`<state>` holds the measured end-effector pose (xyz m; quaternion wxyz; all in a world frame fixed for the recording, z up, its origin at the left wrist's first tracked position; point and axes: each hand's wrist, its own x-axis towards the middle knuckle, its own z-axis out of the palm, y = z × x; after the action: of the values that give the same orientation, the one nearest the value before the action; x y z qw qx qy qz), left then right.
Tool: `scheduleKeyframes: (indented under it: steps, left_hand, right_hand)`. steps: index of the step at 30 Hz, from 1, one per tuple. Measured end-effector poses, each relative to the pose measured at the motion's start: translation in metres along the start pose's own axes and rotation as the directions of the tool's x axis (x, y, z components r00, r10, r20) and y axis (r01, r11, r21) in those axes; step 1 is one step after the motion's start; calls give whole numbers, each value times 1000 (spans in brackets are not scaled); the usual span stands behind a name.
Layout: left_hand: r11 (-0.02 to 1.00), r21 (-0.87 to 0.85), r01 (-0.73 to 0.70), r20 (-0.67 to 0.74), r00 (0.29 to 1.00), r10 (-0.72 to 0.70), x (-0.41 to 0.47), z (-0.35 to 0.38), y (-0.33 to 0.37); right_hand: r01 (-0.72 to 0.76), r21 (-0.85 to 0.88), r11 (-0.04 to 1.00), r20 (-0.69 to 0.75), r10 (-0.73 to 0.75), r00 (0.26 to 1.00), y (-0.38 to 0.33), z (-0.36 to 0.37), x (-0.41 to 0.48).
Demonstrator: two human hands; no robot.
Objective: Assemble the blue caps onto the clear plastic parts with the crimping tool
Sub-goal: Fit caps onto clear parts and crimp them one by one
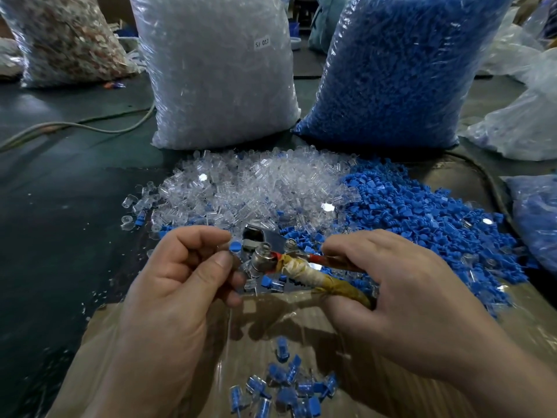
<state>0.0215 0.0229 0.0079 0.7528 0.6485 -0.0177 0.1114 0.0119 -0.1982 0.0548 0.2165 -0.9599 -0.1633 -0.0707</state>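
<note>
My right hand point(388, 285) grips the tape-wrapped handles of the crimping tool point(271, 254), whose metal head points left. Beside that head, my left hand point(180, 276) pinches a small part with a blue cap point(235, 246) between thumb and fingers. Behind the hands lie a heap of clear plastic parts point(247, 188) and, to its right, a heap of blue caps point(422, 212). Several assembled pieces point(286, 384) lie in a plastic-lined carton point(150, 342) below my hands.
A big bag of clear parts point(217, 70) and a big bag of blue caps point(398, 67) stand upright behind the heaps. More bags sit at the far left point(66, 40) and right point(530, 122). A grey cable point(75, 126) runs across the dark table at left.
</note>
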Motion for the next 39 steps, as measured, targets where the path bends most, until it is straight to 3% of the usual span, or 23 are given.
scheduleKeyframes:
  steps: [15, 29, 39]
  left_hand:
    - [993, 64, -98, -42, 994, 101, -3, -1, 0]
    - [929, 307, -208, 29, 977, 209, -4, -4, -2]
    - [941, 293, -169, 94, 985, 148, -1, -11, -5]
  right_hand:
    - [38, -5, 999, 41, -38, 998, 3, -1, 1]
    - [40, 9, 999, 41, -40, 998, 3, 1, 0]
    - [60, -10, 998, 108, -58, 992, 5, 3, 1]
